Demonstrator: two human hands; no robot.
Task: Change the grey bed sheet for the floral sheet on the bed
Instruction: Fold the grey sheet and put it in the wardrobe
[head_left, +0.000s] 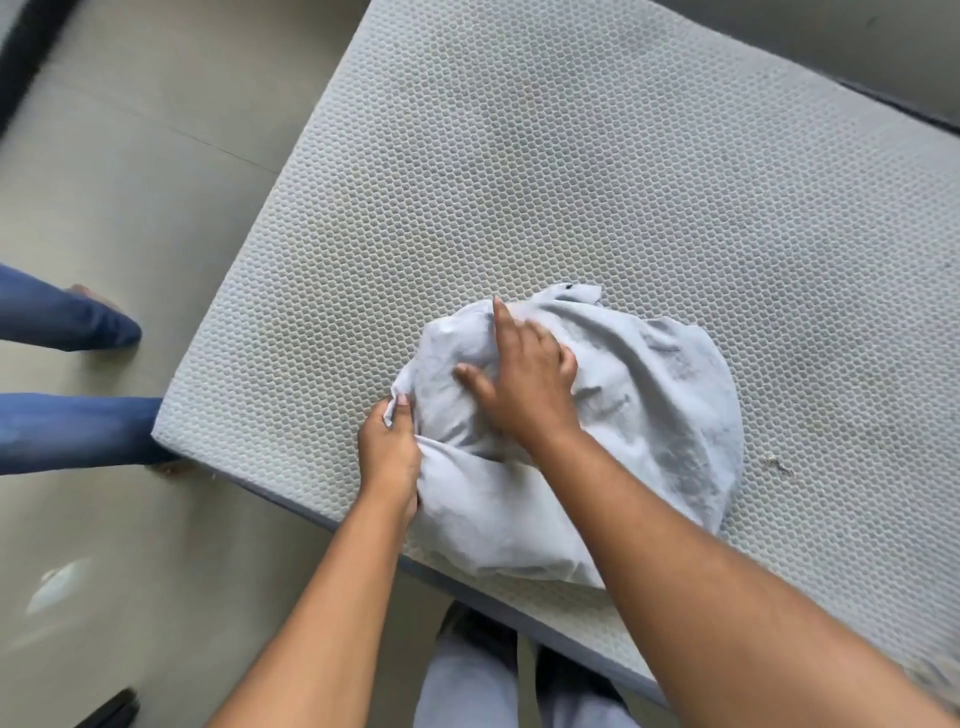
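The grey bed sheet lies bunched in a rumpled heap on the bare mattress, close to its near edge. My left hand grips a fold at the heap's left side, thumb and fingers curled round the cloth. My right hand lies on top of the heap with its fingers spread and fairly straight, pressing the cloth down. No floral sheet is in view.
The mattress has a honeycomb-patterned cover, and its near left corner juts toward another person's legs in blue jeans standing on the pale floor. My own legs are at the near edge.
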